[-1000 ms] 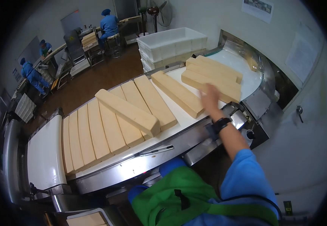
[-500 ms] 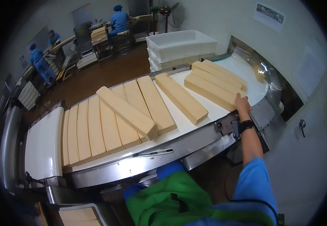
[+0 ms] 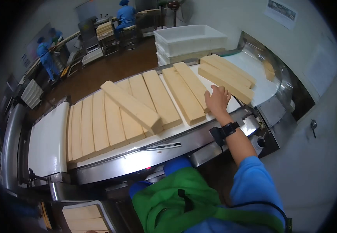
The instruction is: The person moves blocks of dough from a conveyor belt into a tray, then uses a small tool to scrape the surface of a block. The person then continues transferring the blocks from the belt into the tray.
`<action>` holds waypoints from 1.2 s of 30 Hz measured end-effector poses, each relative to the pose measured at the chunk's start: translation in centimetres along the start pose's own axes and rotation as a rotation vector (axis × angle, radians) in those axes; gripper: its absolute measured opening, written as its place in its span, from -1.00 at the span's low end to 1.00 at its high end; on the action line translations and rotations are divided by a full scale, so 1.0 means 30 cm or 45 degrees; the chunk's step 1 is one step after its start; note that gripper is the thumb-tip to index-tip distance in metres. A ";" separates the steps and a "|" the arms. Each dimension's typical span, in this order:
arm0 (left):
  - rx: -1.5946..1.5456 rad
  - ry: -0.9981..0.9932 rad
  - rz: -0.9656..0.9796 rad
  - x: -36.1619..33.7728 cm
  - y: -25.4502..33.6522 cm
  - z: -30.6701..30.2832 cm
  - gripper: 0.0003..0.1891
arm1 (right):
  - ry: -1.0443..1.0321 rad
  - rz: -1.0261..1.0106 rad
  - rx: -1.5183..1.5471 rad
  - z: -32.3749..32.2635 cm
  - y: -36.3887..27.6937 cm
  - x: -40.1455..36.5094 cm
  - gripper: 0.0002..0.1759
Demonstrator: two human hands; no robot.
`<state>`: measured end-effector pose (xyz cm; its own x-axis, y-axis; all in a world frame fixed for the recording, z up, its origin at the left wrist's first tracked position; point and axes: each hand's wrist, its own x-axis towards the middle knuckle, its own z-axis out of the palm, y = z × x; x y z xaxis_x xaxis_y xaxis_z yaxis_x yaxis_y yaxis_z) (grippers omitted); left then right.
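Note:
My right hand (image 3: 218, 101), with a black device strapped at the wrist, is at the near end of a long pale-tan block (image 3: 191, 83). Its fingers are apart and slightly curled, just right of that end. This block lies along another long block (image 3: 182, 95) on the white belt (image 3: 246, 60). To the right, two more blocks (image 3: 226, 83) rest at a slant, side by side. On the left is a row of blocks (image 3: 98, 124), with one block (image 3: 131, 108) lying diagonally on top. My left hand is out of view.
A metal rail (image 3: 125, 169) edges the belt, with a thin black-and-silver tool (image 3: 162, 146) on it. Stacked white tubs (image 3: 189, 40) stand behind. At bottom left, a tray (image 3: 98, 205) holds similar blocks. Co-workers in blue (image 3: 125, 15) are at the far benches.
One block has moved left from the slanted group and now lies beside its neighbour. My right hand has moved left with it, and its fingers have come apart. The view has shifted slightly.

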<state>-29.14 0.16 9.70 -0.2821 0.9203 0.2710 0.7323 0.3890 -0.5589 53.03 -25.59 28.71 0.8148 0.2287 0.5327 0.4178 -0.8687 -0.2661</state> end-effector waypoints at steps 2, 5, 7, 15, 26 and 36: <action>0.024 -0.009 0.001 0.006 0.002 0.015 -0.76 | -0.171 0.038 0.144 0.025 -0.076 -0.052 -0.43; 0.072 -0.047 0.044 0.000 0.000 0.049 -0.76 | -0.284 -0.227 0.204 0.084 -0.134 -0.140 -0.32; -0.442 -0.009 -0.204 -0.045 -0.013 -0.060 -0.71 | -0.374 -0.296 0.042 0.072 -0.157 -0.192 -0.25; -0.942 0.012 -0.442 -0.100 -0.001 -0.212 -0.61 | -0.488 -0.527 0.030 0.106 -0.103 -0.128 -0.23; -1.741 0.865 0.258 -0.141 0.113 -0.565 -0.68 | -0.651 -0.138 0.187 0.102 -0.268 -0.016 0.02; -1.857 0.583 1.396 -0.185 0.667 -1.249 -0.54 | -0.787 -0.299 0.291 0.212 -0.244 -0.015 0.01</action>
<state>10.29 1.30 26.37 0.6003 0.5278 0.6010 0.4019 -0.8487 0.3438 52.18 -16.53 25.31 0.7434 0.6661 0.0601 0.6297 -0.6668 -0.3985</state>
